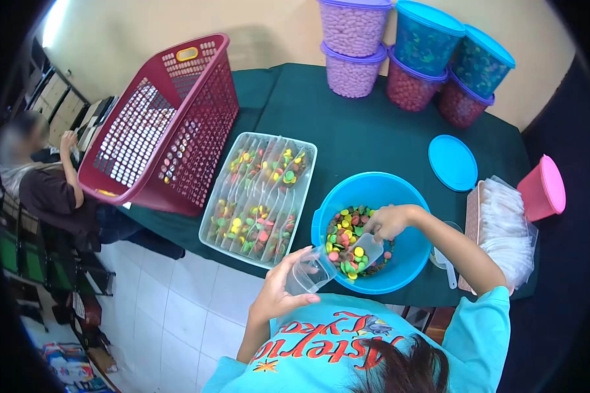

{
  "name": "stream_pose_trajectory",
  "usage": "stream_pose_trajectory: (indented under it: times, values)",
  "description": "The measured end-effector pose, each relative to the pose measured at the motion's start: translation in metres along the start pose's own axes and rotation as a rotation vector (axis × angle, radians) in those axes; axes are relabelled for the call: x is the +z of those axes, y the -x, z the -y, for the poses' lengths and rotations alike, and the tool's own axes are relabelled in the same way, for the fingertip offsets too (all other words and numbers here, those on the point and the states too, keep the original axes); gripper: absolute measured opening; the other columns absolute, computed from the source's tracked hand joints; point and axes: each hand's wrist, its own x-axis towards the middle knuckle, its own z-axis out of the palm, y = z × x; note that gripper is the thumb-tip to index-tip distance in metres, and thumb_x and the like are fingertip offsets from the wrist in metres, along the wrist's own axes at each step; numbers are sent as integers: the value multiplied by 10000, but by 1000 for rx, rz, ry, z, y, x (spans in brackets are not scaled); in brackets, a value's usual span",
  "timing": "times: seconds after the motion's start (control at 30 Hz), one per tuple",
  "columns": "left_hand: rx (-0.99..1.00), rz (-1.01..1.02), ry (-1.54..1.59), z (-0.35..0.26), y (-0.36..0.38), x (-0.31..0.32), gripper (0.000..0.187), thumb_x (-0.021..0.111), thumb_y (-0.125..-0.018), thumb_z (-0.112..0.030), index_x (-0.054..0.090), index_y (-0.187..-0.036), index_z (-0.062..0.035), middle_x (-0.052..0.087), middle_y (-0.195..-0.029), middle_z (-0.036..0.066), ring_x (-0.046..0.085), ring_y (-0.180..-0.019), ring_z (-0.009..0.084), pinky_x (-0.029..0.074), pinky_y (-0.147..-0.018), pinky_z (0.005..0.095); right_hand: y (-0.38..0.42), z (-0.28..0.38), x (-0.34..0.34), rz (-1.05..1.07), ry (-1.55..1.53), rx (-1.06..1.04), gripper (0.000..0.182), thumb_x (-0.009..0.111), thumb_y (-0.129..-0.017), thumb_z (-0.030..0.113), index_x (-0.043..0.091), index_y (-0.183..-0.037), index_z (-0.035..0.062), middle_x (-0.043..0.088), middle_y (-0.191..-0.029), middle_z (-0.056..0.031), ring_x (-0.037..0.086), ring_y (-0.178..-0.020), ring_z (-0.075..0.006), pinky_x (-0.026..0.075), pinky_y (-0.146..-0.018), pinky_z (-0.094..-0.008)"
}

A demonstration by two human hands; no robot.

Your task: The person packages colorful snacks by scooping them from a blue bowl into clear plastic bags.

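Observation:
My left hand (278,291) is closed around a clear plastic cup (308,272), tilted beside the near left rim of a blue basin (410,196). Inside the basin lie many coloured round candies (339,226), yellow, green, red and brown. My right hand (392,223) reaches into the basin and grips a clear scoop (367,251), its handle mostly hidden by my fingers. Candies lie in and around the scoop, whose mouth points toward the cup. Left of the basin, a white tray (313,149) holds several clear packs of similar candies.
A maroon laundry basket (206,118) stands at the left. Stacked tubs (429,29) line the back. A blue lid (452,162), a basket of clear plastic bags (501,236), a pink container (541,190) and a white-handled utensil (451,275) are at the right. Another person (52,190) is at far left.

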Motion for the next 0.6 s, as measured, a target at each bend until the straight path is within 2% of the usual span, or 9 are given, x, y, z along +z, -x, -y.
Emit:
stream_pose_trajectory:
  times: [0.07, 0.13, 0.17, 0.23, 0.37, 0.43, 0.47, 0.53, 0.6]
  values:
    - [-24, -56, 0, -3, 6, 5, 866, 767, -546, -404, 380, -1214, -12, 511, -1104, 162, 552, -943, 223, 417, -822, 348, 1, 2, -2, -16, -52, -9, 406, 522, -696, 210, 558, -1092, 129, 619, -897, -52, 572, -853, -229, 404, -783, -355]
    - [-7, -72, -52, -4, 10, 8, 860, 769, -545, -391, 382, -1214, -13, 504, -1113, 160, 545, -951, 222, 407, -835, 349, -7, -2, 0, -159, -54, -109, 396, 512, -697, 181, 552, -1083, 103, 602, -954, -90, 557, -913, -256, 410, -778, -361]
    - [15, -72, -101, -5, 12, 10, 854, 770, -544, -378, 384, -1214, -14, 497, -1122, 157, 539, -959, 221, 398, -849, 349, -10, -2, 2, -152, -48, -120, 396, 512, -697, 181, 552, -1083, 103, 602, -954, -90, 557, -913, -256, 410, -778, -361]
    - [31, -94, -125, -3, 15, 15, 852, 771, -542, -371, 387, -1214, -15, 491, -1125, 153, 529, -970, 222, 389, -858, 348, -14, 0, 4, -326, -134, -96, 378, 500, -705, 153, 545, -1071, 72, 585, -986, -126, 547, -941, -280, 413, -782, -373]
    - [71, -96, -206, -2, 20, 21, 831, 769, -582, -294, 345, -1241, -17, 438, -1104, 134, 486, -992, 222, 383, -857, 330, -16, 0, 5, -323, -128, -133, 376, 504, -717, 155, 527, -1074, 39, 579, -967, -148, 551, -917, -280, 420, -777, -369]
    - [61, -105, -225, -2, 21, 24, 836, 764, -590, -296, 331, -1248, -15, 426, -1114, 139, 482, -992, 225, 381, -858, 330, -11, 2, 0, -71, -165, -180, 345, 482, -780, 132, 485, -1100, 4, 568, -969, -161, 562, -897, -238, 466, -686, -343]
    - [56, -110, -244, -3, 22, 26, 841, 758, -597, -298, 318, -1255, -13, 413, -1124, 143, 478, -992, 228, 380, -859, 331, -7, 4, 0, -68, -164, -180, 345, 482, -780, 132, 485, -1100, 4, 568, -969, -161, 562, -897, -238, 466, -686, -343]
    - [56, -116, -247, -3, 22, 29, 846, 756, -601, -293, 305, -1261, -15, 406, -1125, 144, 478, -989, 228, 380, -858, 332, 1, 8, 0, -20, -294, -180, 349, 463, -795, 147, 464, -1119, 16, 556, -971, -138, 562, -849, -209, 476, -572, -308]
    - [59, -116, -254, -4, 20, 29, 852, 754, -606, -289, 292, -1267, -16, 398, -1127, 145, 477, -986, 228, 380, -856, 334, 3, 9, 1, -21, -281, -182, 354, 454, -798, 150, 456, -1128, 22, 554, -964, -128, 555, -839, -202, 468, -532, -293]
